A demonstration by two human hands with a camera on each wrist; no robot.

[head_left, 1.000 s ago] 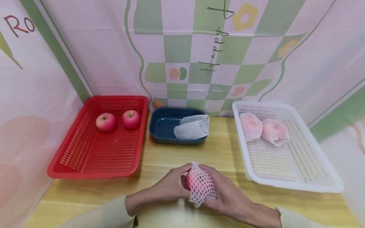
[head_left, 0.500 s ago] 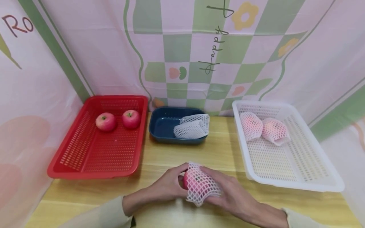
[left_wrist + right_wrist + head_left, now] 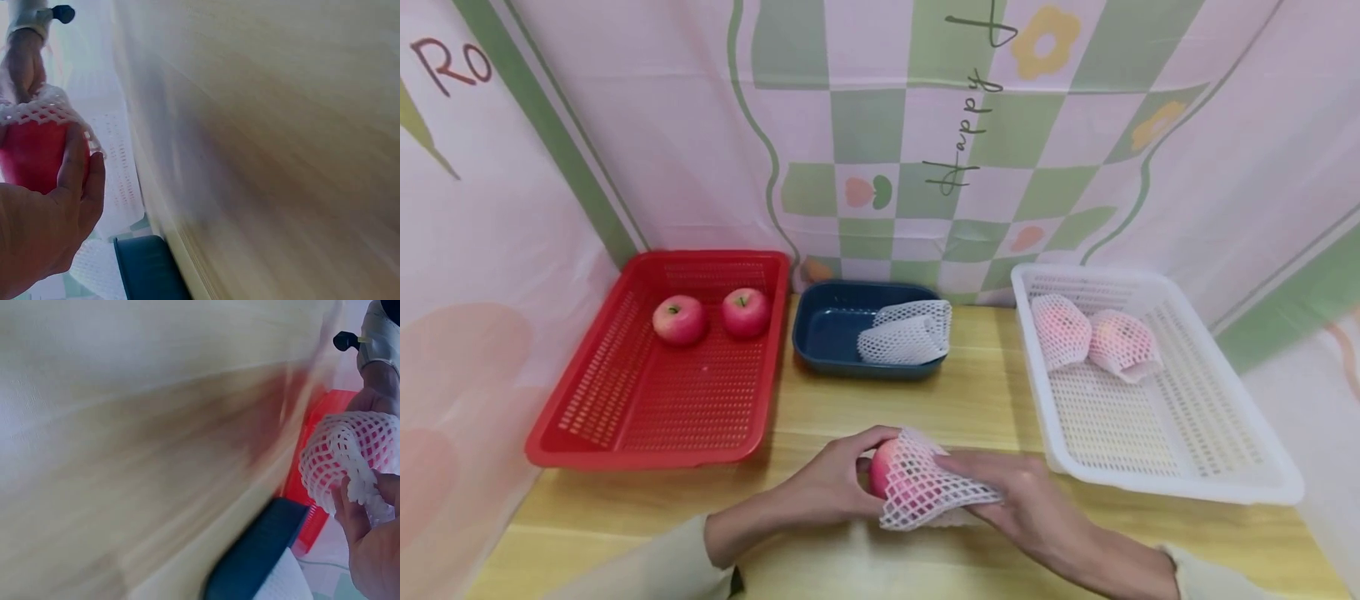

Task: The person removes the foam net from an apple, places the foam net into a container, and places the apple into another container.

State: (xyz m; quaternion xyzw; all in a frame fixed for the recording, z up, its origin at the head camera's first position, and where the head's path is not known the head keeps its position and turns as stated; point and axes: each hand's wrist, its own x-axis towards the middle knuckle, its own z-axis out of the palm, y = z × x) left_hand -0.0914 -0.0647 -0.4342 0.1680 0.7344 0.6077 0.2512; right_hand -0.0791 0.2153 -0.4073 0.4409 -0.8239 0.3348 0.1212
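Note:
Over the near middle of the table, an apple (image 3: 882,468) sits partly inside a white foam net sleeve (image 3: 917,492). My left hand (image 3: 829,479) grips the apple from the left, its bare red side showing in the left wrist view. With thumb and fingers my right hand (image 3: 1030,496) pinches the right end of the sleeve, which stretches out past the apple. In the right wrist view the gathered edge of the netting (image 3: 350,462) lies between the fingertips (image 3: 350,503).
At left, a red basket (image 3: 700,417) holds two bare apples (image 3: 711,318). A dark blue tray (image 3: 827,329) with folded net sleeves (image 3: 902,337) stands at the back middle. On the right, a white basket (image 3: 1120,442) contains two net-wrapped apples (image 3: 1093,337).
My right hand has moved right and drawn the sleeve's end out with it. My left hand has shifted slightly left with the apple, and more bare red skin shows on that side.

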